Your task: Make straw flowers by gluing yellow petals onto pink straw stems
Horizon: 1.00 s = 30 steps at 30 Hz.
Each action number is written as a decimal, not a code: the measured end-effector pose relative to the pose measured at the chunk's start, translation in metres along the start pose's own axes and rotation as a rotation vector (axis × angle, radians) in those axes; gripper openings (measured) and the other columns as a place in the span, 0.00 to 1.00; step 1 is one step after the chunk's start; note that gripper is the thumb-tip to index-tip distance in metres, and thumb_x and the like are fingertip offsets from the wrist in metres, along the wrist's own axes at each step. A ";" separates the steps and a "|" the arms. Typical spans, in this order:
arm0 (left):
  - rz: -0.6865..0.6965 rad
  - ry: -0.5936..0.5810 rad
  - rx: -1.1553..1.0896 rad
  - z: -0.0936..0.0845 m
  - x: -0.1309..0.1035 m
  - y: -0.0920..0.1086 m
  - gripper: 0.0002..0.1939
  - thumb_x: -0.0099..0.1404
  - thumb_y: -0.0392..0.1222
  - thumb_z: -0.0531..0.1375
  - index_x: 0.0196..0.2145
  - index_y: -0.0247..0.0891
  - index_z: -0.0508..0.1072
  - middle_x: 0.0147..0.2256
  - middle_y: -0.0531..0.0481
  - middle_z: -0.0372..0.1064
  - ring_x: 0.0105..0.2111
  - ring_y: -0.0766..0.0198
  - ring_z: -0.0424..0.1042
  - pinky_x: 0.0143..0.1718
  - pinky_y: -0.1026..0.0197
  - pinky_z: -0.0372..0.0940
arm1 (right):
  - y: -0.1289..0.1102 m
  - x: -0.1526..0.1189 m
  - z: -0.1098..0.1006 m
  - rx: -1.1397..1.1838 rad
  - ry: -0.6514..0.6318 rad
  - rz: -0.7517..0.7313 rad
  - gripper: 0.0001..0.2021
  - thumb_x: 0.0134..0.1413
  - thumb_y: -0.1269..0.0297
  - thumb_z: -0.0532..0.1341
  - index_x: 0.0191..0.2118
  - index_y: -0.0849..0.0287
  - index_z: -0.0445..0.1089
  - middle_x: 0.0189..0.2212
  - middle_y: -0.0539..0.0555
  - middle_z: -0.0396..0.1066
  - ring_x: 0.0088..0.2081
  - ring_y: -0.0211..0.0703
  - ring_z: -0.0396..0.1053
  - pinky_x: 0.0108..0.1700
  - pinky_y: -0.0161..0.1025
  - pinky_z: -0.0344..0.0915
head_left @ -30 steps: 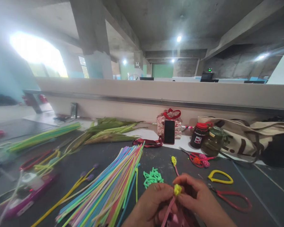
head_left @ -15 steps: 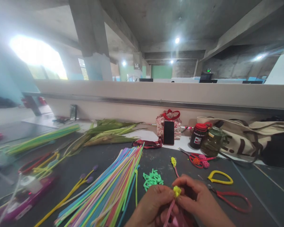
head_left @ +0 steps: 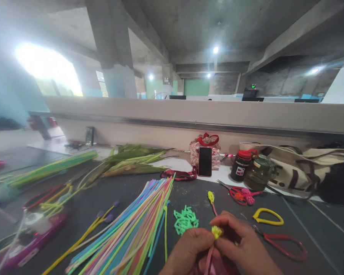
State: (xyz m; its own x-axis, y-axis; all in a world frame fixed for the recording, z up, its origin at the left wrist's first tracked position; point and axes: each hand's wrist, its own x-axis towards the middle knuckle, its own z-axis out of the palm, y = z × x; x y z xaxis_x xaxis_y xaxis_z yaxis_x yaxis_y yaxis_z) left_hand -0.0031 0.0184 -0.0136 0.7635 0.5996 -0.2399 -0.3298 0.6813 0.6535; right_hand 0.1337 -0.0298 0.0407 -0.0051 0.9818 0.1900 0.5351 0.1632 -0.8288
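Observation:
Both hands meet at the front of the dark table, around a small pipe-cleaner flower (head_left: 216,232) with a bunched yellow head and a pink stem. My left hand (head_left: 190,248) pinches it from the left, just under the yellow head. From the right, the thumb and fingers of my right hand (head_left: 240,240) close on the same head. Below, the pink stem (head_left: 208,259) runs down between the hands; its lower end is hidden. Just beyond my fingers lies a second yellow-headed flower (head_left: 211,197) on a pink stem. A pile of short green pipe-cleaner pieces (head_left: 186,220) lies beside my left hand.
Long multicoloured pipe cleaners (head_left: 131,221) fan out on the left. To the right lie yellow-handled pliers (head_left: 267,216), red-handled pliers (head_left: 286,244) and red scissors (head_left: 237,194). Behind stand a phone (head_left: 205,162), a black bottle (head_left: 240,166), a green jug (head_left: 257,172) and a canvas bag (head_left: 294,168).
Both hands stay on the yellow-headed flower, with slight finger shifts. The pink stem below it hangs a little more upright. The whole view has shifted very slightly.

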 end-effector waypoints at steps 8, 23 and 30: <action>0.070 0.024 0.132 -0.002 0.004 -0.007 0.26 0.41 0.61 0.64 0.14 0.33 0.64 0.06 0.57 0.54 0.07 0.77 0.50 0.10 0.71 0.43 | 0.001 -0.001 0.005 -0.038 0.109 -0.021 0.09 0.42 0.70 0.58 0.33 0.56 0.71 0.28 0.48 0.70 0.30 0.40 0.69 0.32 0.32 0.63; 0.029 0.050 0.100 0.004 -0.004 -0.002 0.24 0.45 0.60 0.62 0.17 0.34 0.63 0.10 0.59 0.53 0.09 0.78 0.46 0.13 0.70 0.35 | 0.011 -0.007 -0.003 -0.208 0.192 -0.465 0.10 0.51 0.70 0.60 0.40 0.49 0.69 0.36 0.51 0.67 0.35 0.40 0.70 0.34 0.31 0.66; 0.022 0.058 0.120 0.007 -0.003 0.001 0.22 0.46 0.59 0.62 0.17 0.34 0.64 0.10 0.59 0.52 0.09 0.77 0.46 0.13 0.69 0.36 | 0.015 -0.005 -0.003 -0.230 0.148 -0.434 0.05 0.54 0.70 0.56 0.34 0.55 0.67 0.32 0.52 0.65 0.34 0.40 0.68 0.34 0.32 0.64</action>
State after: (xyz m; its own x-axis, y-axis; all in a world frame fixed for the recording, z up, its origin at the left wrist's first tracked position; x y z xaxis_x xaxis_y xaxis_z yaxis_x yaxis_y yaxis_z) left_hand -0.0012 0.0144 -0.0072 0.7225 0.6394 -0.2629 -0.2746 0.6145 0.7396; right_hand 0.1438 -0.0325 0.0290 -0.1578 0.8011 0.5773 0.6819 0.5113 -0.5231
